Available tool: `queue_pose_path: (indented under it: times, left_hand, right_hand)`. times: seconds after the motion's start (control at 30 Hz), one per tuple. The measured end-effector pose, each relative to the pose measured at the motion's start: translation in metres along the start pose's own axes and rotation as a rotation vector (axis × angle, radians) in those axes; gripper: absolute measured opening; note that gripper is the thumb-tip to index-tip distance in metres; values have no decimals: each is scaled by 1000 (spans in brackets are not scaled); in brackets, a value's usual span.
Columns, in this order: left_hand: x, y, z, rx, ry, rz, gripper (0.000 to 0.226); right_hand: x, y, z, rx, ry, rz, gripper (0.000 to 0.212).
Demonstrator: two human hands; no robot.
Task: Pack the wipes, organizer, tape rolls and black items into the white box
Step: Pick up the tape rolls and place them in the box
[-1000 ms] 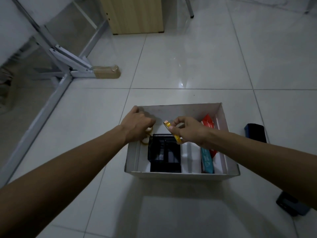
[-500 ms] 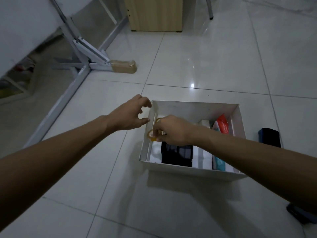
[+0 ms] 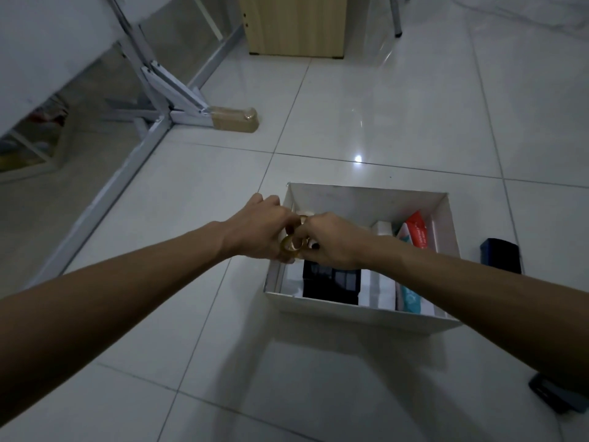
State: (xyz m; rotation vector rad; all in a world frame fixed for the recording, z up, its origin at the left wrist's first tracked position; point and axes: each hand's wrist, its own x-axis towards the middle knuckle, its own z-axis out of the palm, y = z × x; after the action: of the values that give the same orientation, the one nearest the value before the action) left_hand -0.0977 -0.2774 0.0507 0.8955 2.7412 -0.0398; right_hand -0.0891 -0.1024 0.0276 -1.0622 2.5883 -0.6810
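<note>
Head view has your two hands meeting over the left wall of the white box (image 3: 360,311), which sits on the tiled floor (image 3: 398,116) with its long axis running left to right across your view. Your left hand (image 3: 259,231) has its fingers curled in. Your right hand (image 3: 333,242) is curled the same way, knuckles up. Between them, both sets of fingertips pinch a yellow tape roll (image 3: 289,246). The roll stands nearly on edge with its open centre facing up toward you. A paler ring (image 3: 302,219) shows just beyond it between your knuckles; you cannot tell which hand has it.

Inside the box, the black organizer (image 3: 331,282) stands against the near wall, just under your right hand. To its right the teal wipes pack (image 3: 409,295) and the red wipes pack (image 3: 417,232) stand on edge, their long axes pointing from near wall to far wall. A black item (image 3: 502,255) lies on the floor just right of the box. Another black item (image 3: 554,398) lies near your right forearm, partly hidden.
</note>
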Motion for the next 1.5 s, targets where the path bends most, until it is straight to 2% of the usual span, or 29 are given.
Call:
queue_pose_path:
  times: [0.13, 0.3, 0.4, 0.53, 0.67, 0.83, 1.03, 1.17, 1.37, 1.5]
  left_hand:
    - [2, 3, 1, 63, -49, -12, 48]
    - [8, 13, 4, 249, -117, 34, 41]
    - [15, 22, 5, 303, -149, 66, 33]
    - [27, 29, 10, 351, -212, 62, 43]
    - [31, 28, 17, 328, -209, -35, 49]
    - [30, 31, 22, 311, -186, -73, 52]
    - [30, 35, 22, 324, -191, -115, 73]
    - [27, 33, 20, 308, -174, -92, 61]
    - [27, 34, 17, 285, -237, -124, 45]
    - [26, 35, 23, 313, -201, -133, 44]
  right_hand:
    - [-6, 8, 2, 58, 41, 6, 22]
    - [-19, 35, -21, 142, 272, 193, 25]
    - [-25, 47, -25, 218, 320, 283, 25]
    - [-30, 53, -17, 203, 304, 258, 25]
    - [-31, 56, -10, 172, 257, 226, 23]
    - [-30, 58, -10, 179, 249, 217, 26]
    - [-26, 60, -7, 200, 253, 241, 30]
    - [-24, 57, -1, 176, 215, 303, 46]
    - [-23, 49, 1, 312, 262, 337, 36]
    - [-22, 47, 1, 386, 301, 363, 32]
